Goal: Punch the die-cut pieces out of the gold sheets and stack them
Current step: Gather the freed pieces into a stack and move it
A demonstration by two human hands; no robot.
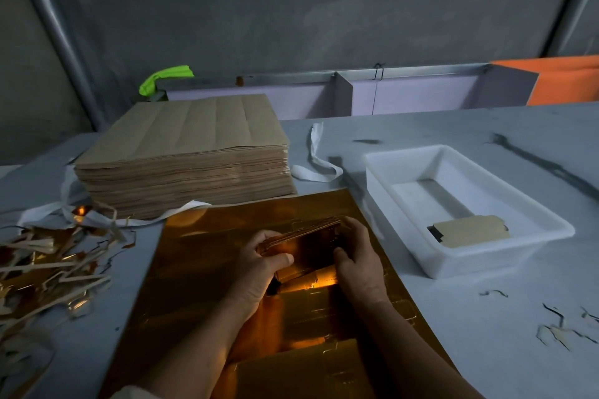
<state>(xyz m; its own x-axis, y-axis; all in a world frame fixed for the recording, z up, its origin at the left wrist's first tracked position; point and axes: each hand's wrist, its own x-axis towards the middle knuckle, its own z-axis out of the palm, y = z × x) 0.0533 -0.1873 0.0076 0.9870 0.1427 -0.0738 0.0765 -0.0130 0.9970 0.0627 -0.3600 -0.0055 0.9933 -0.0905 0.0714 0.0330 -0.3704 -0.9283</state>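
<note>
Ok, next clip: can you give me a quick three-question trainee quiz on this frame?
1. True or false: the white tray holds nothing.
2. What do the left hand and right hand grip together? A) scissors B) a bundle of punched pieces C) a tape roll
3. Fill in: the scrap pile lies to the person's ____.

Key: 1 false, a piece lies in it. 2 B. 3 left.

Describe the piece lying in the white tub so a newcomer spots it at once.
Start at the grey table and find the white tub right of the gold sheet. At its near end lies a tan card piece, the only thing in the tub, matt side up rather than shiny gold.
</note>
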